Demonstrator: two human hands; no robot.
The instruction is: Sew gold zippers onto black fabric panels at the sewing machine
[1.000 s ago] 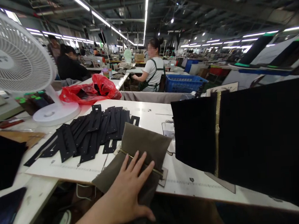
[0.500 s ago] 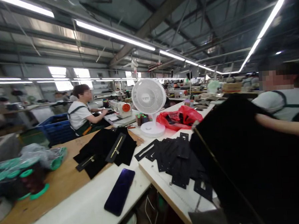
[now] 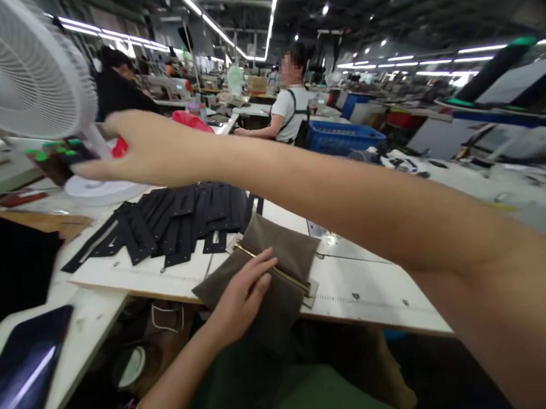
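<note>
My left hand (image 3: pixel 244 300) lies with its fingers flat on a grey-brown fabric piece (image 3: pixel 279 235), across its gold-toothed zipper (image 3: pixel 288 278). The piece rests at the front edge of the white worktable (image 3: pixel 350 286) and hangs partly over it. Stretched far across to the left, my right hand (image 3: pixel 146 147) is in the air in front of the white fan (image 3: pixel 28 71), thumb and fingers apart and nothing seen between them. Beneath that arm is a heap of black slotted strips (image 3: pixel 182 218). Black fabric (image 3: pixel 15 267) lies at the left edge.
A dark phone (image 3: pixel 29 370) lies at the lower left. Thread spools (image 3: pixel 53 161) stand behind the fan base, near a red plastic bag (image 3: pixel 193 120). Co-workers sit further back, one (image 3: pixel 290 109) beside a blue crate (image 3: pixel 342 137). A gap separates the two tabletops.
My view has swung right and down. The large black zippered piece held up at the right is out of that hand. Now my right arm reaches left, and my left hand shows on the grey-brown piece.
</note>
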